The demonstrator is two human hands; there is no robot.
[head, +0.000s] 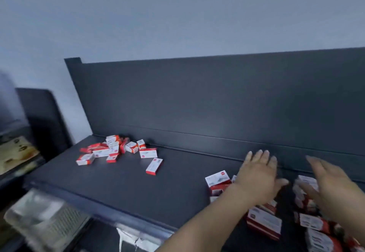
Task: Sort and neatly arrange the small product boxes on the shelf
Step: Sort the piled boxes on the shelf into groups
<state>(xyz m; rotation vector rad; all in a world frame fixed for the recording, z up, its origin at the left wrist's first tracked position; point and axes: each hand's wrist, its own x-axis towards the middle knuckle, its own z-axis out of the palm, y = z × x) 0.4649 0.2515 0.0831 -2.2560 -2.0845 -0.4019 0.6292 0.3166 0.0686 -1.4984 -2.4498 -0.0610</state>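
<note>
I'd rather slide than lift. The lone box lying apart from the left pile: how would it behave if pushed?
The lone box lies flat on a broad face, so it should slide, not tip or roll. It looks like small cardboard: probably light and fairly stiff. On the smooth-looking shelf, an off-centre push may spin it.

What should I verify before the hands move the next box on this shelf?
1. Hands free: the left hand and right hand are spread flat and hold nothing. Ok.
2. Near boxes lined up: they lie at mixed angles under the hands. Not ok.
3. Far pile sorted: it is jumbled against the back of the shelf. Not ok.
4. Single box gathered in: it lies alone, apart from the pile. Not ok.
5. Room for rows: bare shelf shows between the two groups. Ok.
6. Print readable for sorting: too blurred. Cannot tell.
</note>
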